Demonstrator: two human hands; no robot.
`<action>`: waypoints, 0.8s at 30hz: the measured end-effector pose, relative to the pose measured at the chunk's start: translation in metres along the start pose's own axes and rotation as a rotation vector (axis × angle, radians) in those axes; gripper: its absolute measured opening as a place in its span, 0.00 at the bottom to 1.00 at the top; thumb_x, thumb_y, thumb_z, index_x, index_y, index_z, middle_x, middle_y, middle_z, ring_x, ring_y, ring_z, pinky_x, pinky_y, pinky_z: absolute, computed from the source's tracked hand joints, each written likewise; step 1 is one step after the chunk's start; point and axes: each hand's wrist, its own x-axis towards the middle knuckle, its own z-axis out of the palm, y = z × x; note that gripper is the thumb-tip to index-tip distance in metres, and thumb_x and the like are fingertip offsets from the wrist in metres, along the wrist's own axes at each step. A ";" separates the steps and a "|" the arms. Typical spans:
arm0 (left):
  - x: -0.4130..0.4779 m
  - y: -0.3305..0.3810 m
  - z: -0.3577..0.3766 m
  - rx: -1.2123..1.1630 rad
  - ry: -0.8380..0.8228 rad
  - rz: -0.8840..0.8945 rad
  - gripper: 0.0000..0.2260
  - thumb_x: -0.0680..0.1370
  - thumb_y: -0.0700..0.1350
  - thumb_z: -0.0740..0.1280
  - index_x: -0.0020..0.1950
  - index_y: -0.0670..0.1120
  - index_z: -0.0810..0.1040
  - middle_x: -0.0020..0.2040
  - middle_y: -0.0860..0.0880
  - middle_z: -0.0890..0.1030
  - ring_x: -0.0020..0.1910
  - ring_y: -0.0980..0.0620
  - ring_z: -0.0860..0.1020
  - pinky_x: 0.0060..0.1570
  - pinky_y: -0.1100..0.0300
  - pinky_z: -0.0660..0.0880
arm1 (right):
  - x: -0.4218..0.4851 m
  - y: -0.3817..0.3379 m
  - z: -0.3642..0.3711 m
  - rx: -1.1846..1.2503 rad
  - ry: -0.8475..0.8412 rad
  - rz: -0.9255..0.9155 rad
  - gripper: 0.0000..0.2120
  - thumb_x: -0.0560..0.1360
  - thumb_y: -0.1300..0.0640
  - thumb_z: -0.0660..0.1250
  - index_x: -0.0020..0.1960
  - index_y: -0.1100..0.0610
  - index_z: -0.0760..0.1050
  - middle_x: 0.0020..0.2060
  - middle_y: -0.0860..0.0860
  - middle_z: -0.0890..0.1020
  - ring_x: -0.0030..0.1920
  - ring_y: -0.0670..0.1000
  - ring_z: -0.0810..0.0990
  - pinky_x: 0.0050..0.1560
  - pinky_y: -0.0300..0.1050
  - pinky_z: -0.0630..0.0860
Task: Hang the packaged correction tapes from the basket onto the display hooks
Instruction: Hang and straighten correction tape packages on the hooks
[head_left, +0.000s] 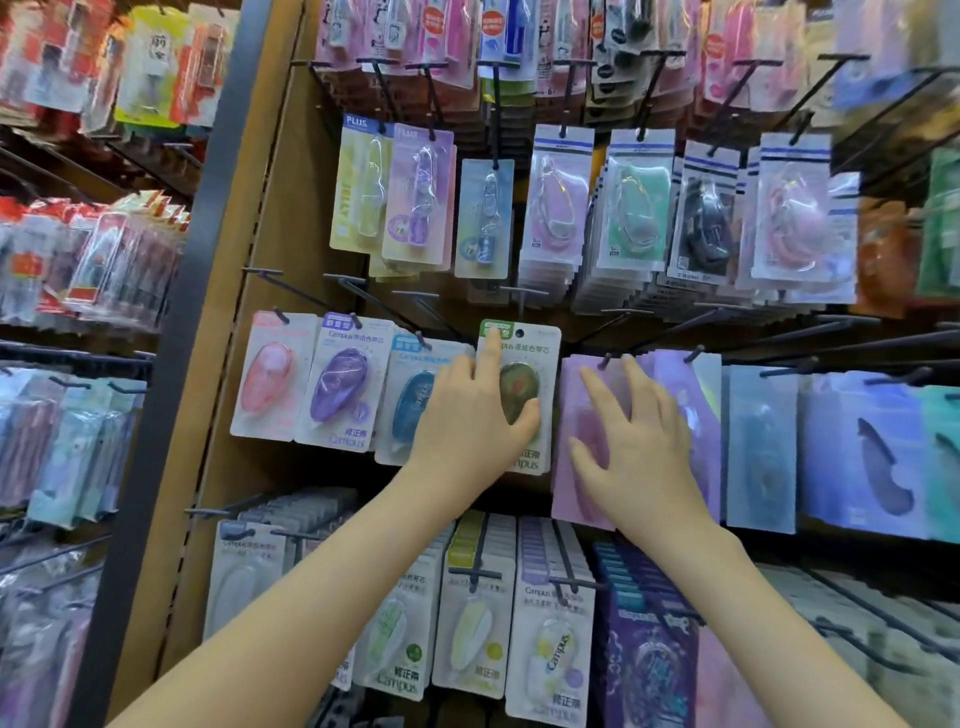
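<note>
Your left hand (462, 421) reaches up to the middle row. Its thumb and fingers pinch the green correction tape pack (540, 345), with the index finger straight up the card. Just right of it, your right hand (639, 447) presses flat, fingers spread, on the pink pack (569, 499).

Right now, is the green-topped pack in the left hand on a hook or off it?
Off the hook. The green-topped pack shows an empty hang hole, no hook tip through it; the left hand holds it.

green-tabbed pack (519, 395): olive tape | pink pack (272, 376) | purple pack (340, 384) | blue pack (410, 402) | tan backboard (270, 208)
</note>
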 end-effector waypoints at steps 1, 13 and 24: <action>-0.001 0.001 0.000 0.005 0.005 -0.006 0.35 0.77 0.56 0.63 0.78 0.45 0.52 0.62 0.42 0.71 0.61 0.44 0.69 0.59 0.55 0.66 | -0.001 0.003 0.002 -0.005 -0.050 0.018 0.31 0.77 0.49 0.64 0.77 0.49 0.57 0.77 0.55 0.51 0.75 0.54 0.48 0.73 0.54 0.48; -0.002 0.008 0.012 0.103 -0.048 -0.110 0.34 0.78 0.56 0.62 0.78 0.44 0.52 0.63 0.39 0.68 0.63 0.41 0.63 0.62 0.54 0.60 | -0.003 0.001 0.010 0.192 -0.072 0.068 0.30 0.78 0.60 0.62 0.77 0.53 0.54 0.77 0.55 0.47 0.77 0.53 0.45 0.70 0.45 0.59; -0.011 -0.001 0.016 0.155 0.002 -0.108 0.32 0.77 0.56 0.63 0.78 0.48 0.56 0.70 0.37 0.63 0.68 0.39 0.61 0.66 0.48 0.61 | -0.008 -0.014 0.011 0.200 -0.059 0.079 0.34 0.77 0.58 0.63 0.78 0.55 0.49 0.77 0.58 0.47 0.77 0.56 0.44 0.76 0.51 0.54</action>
